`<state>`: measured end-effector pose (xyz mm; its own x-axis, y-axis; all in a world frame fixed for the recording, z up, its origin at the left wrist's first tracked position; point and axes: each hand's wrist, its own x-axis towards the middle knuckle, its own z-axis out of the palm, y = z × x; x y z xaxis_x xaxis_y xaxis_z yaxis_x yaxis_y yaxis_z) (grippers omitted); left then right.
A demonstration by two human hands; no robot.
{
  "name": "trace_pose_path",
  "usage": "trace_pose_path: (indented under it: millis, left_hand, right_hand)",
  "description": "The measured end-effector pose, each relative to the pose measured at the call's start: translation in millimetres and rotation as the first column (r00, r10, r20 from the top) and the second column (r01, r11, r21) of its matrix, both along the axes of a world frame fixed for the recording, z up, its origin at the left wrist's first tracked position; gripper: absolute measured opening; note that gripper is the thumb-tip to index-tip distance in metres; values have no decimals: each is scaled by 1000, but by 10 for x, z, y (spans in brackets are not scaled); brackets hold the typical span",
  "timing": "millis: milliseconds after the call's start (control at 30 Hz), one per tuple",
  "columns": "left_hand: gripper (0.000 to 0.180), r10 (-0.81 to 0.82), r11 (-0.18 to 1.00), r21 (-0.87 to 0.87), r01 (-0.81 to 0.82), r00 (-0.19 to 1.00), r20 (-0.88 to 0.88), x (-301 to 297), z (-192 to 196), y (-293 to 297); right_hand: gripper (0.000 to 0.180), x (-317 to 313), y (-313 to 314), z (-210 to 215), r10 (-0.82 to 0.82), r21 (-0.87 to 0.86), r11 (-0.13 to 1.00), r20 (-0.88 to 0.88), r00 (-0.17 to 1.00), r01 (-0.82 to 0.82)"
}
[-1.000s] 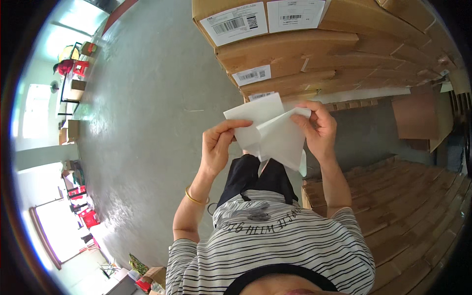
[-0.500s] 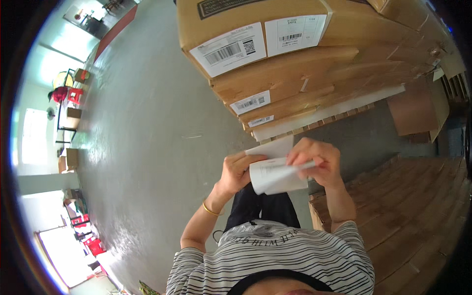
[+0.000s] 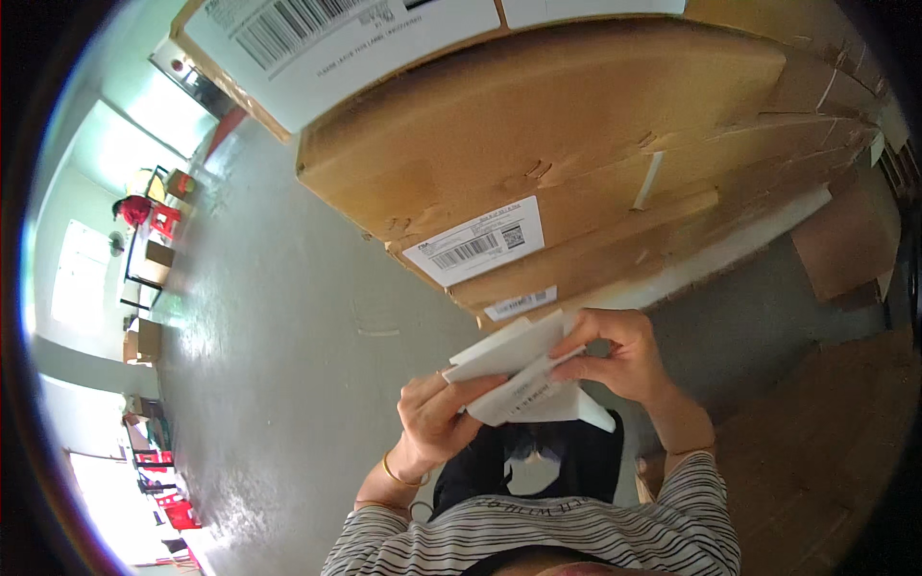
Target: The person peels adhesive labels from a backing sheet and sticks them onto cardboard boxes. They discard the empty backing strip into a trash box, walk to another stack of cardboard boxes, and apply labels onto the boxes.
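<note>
Several white printed label sheets (image 3: 528,396) are between my two hands, in front of my body. My left hand (image 3: 437,418) is closed around their left end, with the fingers partly between the sheets. At the upper right, my right hand (image 3: 622,353) pinches an edge of the sheets between thumb and forefinger. The sheets are fanned and bent, and one corner sticks out low on the right. Just beyond my hands rises a stack of brown cartons (image 3: 557,144). White barcode labels (image 3: 477,242) are stuck on the carton sides facing me.
More flat brown cartons (image 3: 816,442) lie to my right. An open cardboard piece (image 3: 845,248) stands beyond them. Grey floor (image 3: 259,365) stretches left toward tables, red stools (image 3: 165,223) and small boxes (image 3: 144,341) by the windows. A person in red (image 3: 133,209) is at the far left.
I have come nearer the carton stack, which looks larger and higher in view. My hands and the sheets are slightly lower; the sheets have been turned and fanned.
</note>
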<state>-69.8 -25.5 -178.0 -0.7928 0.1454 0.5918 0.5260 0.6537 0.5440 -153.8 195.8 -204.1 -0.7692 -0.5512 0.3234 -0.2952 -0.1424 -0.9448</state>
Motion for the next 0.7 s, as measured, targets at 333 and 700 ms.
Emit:
trace_pose_path:
  millis: [333, 700]
  left_hand:
    - [23, 16, 999, -21, -24, 945, -328, 149, -1172, 84]
    - [20, 126, 989, -43, -141, 960, -251, 391, -2066, 205]
  right_hand:
    - [22, -31, 197, -475, 65, 159, 986, -658, 750, 55]
    - [24, -637, 704, 128, -378, -464, 878, -514, 770, 121]
